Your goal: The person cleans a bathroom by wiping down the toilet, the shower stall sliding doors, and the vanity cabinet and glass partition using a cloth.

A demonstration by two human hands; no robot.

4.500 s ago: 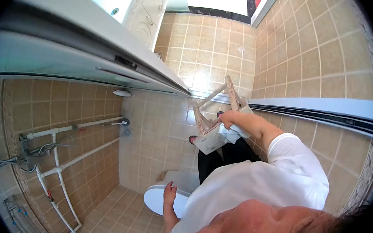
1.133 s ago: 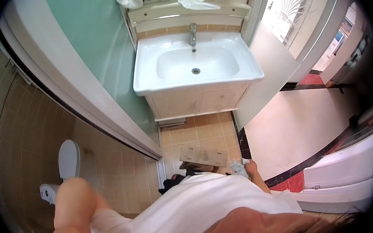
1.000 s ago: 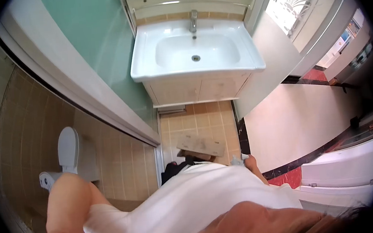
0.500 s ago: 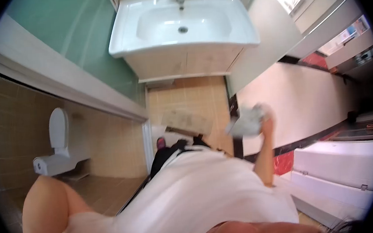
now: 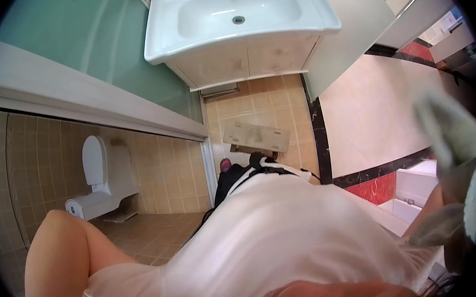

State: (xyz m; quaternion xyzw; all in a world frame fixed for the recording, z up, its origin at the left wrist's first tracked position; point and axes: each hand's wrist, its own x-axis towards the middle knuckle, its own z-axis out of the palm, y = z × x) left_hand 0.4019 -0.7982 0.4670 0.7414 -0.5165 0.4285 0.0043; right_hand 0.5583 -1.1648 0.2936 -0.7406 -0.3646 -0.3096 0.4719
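A pale grey-green cloth (image 5: 448,130) hangs close to the camera at the far right, blurred. My right hand (image 5: 453,191) is raised there with the cloth gripped in it, and folds hide most of the fingers. On the left my bare arm is bent at the elbow; my left hand lies outside the picture. A small wooden stool (image 5: 257,137) stands on the tiles in front of my legs, its top worn and stained. Beyond it is a white washbasin (image 5: 205,37) on a cabinet with smudged doors.
A white toilet (image 5: 95,166) is at the left, behind a white-framed green glass partition (image 5: 98,42). To the right, a pale door panel (image 5: 346,31) stands beside the basin. A black threshold strip (image 5: 319,135) borders the light floor, and a white box-like object (image 5: 416,181) sits lower right.
My right hand has risen from low beside the stool to the far right near the camera, carrying the cloth. The view has tilted down, so the basin sits higher and its shelf is gone.
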